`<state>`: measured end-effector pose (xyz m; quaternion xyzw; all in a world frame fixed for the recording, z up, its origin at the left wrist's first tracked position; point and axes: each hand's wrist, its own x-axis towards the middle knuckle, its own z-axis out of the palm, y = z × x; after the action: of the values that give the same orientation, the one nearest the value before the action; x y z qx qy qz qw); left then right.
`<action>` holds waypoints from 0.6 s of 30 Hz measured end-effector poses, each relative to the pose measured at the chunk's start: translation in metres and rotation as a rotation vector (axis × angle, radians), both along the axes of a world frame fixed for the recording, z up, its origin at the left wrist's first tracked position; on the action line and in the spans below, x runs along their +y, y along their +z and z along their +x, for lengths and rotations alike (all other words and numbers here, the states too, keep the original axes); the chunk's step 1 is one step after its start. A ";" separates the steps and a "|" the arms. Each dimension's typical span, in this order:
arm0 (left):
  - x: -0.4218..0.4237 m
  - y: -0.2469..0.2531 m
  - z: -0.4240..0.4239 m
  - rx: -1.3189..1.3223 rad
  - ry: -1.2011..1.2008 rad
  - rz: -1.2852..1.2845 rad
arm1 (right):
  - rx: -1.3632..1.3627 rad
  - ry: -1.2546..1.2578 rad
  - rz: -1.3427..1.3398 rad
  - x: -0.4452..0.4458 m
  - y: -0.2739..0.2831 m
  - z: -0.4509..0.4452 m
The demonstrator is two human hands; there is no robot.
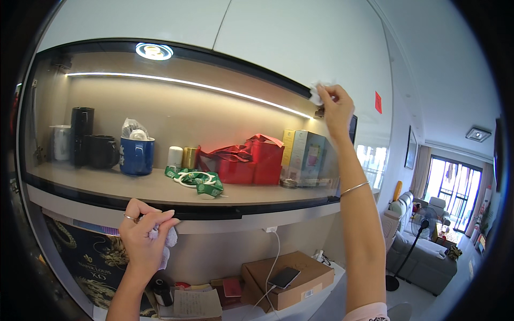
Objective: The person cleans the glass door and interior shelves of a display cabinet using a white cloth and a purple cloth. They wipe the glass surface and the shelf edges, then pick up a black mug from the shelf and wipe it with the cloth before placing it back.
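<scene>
My left hand (144, 236) is closed around a crumpled whitish tissue or cloth (172, 236). Its thumb and fingertips touch the black lower frame (209, 213) of a wide glass cabinet door. Up at the far right corner, my right hand (337, 108) pinches a crumpled white tissue (317, 95) against the black upper frame (261, 69). Behind the glass stand black mugs (103, 151), a blue mug (137, 156) with plastic-wrapped contents, a green ribbon with a white ring (194, 179), red gift boxes (251, 166) and upright cartons (305, 156).
Below, a cardboard box (289, 277) bears a phone (284, 277) on a charging cable. Beside it lie a handwritten sheet (196, 303) and a dark bottle (162, 292). A black dragon-patterned box (86, 261) stands left. At right are a standing fan (421, 224) and a grey sofa (425, 261).
</scene>
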<state>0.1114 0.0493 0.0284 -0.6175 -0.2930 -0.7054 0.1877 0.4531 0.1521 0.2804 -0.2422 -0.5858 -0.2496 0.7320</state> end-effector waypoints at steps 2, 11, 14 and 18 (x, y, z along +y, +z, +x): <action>0.000 -0.001 0.001 -0.029 -0.026 -0.022 | -0.077 -0.049 0.143 0.012 -0.003 -0.016; 0.001 -0.003 -0.010 -0.016 0.024 0.030 | 0.030 -0.018 0.111 0.012 -0.005 -0.009; -0.004 -0.002 -0.013 -0.020 0.028 0.019 | 0.114 -0.036 0.075 0.022 -0.008 0.035; -0.007 -0.001 -0.013 -0.014 0.060 0.001 | 0.266 -0.182 0.058 0.039 -0.019 0.102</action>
<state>0.0985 0.0421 0.0275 -0.6033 -0.3122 -0.7041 0.2069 0.5549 0.1908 0.2610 -0.3039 -0.4518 -0.2972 0.7843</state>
